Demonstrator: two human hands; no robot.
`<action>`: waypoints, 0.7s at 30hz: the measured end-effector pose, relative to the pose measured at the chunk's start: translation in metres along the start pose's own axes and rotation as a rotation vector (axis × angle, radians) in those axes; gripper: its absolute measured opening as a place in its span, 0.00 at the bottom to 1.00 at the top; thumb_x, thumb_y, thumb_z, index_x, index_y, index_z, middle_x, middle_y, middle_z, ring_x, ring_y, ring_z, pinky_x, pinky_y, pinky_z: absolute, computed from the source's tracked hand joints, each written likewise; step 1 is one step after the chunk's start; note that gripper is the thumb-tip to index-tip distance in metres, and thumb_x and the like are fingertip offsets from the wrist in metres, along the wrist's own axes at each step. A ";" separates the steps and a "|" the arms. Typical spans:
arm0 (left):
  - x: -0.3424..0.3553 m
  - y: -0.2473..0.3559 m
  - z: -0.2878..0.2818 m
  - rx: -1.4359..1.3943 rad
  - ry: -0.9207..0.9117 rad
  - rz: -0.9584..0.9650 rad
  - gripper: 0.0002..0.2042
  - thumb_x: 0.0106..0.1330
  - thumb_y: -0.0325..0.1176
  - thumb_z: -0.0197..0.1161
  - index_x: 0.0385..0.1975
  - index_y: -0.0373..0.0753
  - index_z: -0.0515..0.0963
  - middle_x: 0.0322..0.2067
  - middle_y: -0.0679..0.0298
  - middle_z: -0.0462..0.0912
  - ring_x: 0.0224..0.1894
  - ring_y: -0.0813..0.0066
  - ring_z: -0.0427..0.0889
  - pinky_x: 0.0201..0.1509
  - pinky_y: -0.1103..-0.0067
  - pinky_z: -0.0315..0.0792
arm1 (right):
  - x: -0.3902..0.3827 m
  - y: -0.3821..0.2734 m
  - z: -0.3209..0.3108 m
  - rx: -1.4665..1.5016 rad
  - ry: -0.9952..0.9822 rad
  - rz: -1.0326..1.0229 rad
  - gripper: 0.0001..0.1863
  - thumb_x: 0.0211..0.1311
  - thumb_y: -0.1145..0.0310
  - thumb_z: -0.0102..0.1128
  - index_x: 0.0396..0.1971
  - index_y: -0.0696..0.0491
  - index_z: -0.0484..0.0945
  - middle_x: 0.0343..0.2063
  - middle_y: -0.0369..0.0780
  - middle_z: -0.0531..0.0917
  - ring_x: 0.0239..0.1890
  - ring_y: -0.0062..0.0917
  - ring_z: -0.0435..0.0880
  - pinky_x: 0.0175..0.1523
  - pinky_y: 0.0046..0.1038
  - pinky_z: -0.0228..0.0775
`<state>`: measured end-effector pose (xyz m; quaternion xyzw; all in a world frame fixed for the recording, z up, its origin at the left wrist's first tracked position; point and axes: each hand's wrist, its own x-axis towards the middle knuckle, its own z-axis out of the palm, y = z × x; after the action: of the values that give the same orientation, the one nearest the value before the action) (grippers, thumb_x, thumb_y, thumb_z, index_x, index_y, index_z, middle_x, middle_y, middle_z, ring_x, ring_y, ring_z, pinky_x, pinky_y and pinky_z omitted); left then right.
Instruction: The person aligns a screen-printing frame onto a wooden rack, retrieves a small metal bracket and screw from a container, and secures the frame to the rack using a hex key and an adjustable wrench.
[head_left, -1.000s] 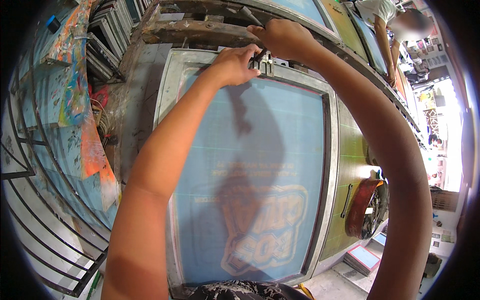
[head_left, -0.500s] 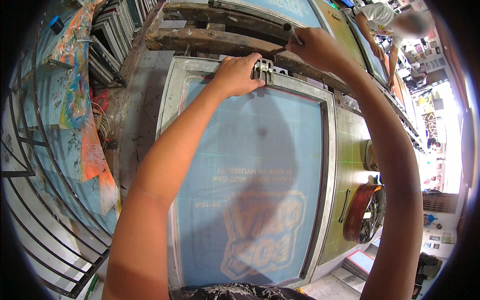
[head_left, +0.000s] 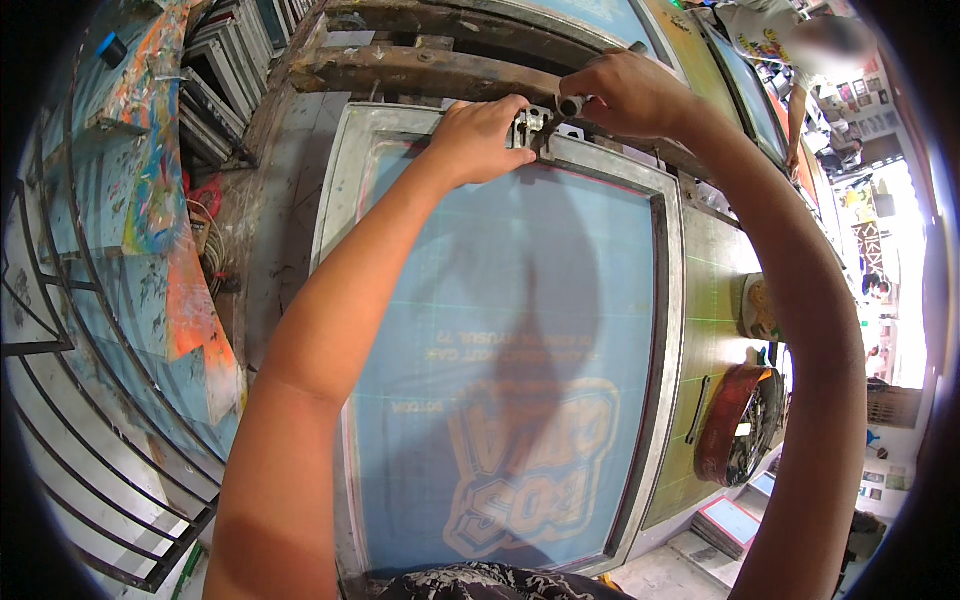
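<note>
A screen printing frame point(head_left: 668, 300) with a blue mesh lies in front of me, pale lettering showing near its close end. On the middle of its far bar sits a slotted metal bracket point(head_left: 533, 124). My left hand point(head_left: 480, 143) grips this bracket from the left, thumb on the near side. My right hand point(head_left: 630, 92) is closed around the bar of a T-handle wrench point(head_left: 571, 106), just right of the bracket. The wrench's dark shaft reaches down beside the bracket; whether its tip touches a bolt I cannot tell.
Dark wooden rails point(head_left: 430, 68) run beyond the frame, with another blue screen point(head_left: 590, 18) behind them. Right of the frame, a spanner point(head_left: 697, 410) and a round reddish container point(head_left: 728, 425) rest on a green board. A paint-stained shelf point(head_left: 150, 230) and metal bars stand left. Another person works at far right.
My right hand has turned the wrench's handle and come slightly closer, so the shaft is now beside the bracket. My left hand stays on the bracket. The other person's arms have shifted.
</note>
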<state>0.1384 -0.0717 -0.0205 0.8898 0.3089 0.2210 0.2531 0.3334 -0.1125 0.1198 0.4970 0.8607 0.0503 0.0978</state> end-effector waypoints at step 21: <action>0.000 0.002 -0.001 0.029 -0.007 -0.006 0.29 0.58 0.46 0.69 0.58 0.44 0.70 0.51 0.55 0.81 0.55 0.51 0.78 0.64 0.63 0.63 | 0.041 -0.026 0.015 -0.161 -0.245 0.494 0.12 0.55 0.69 0.56 0.36 0.56 0.85 0.37 0.48 0.86 0.42 0.43 0.85 0.47 0.40 0.76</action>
<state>0.1386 -0.0726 -0.0182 0.8931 0.3140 0.2127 0.2420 0.2948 -0.0902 0.0959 0.6845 0.6888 0.0804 0.2249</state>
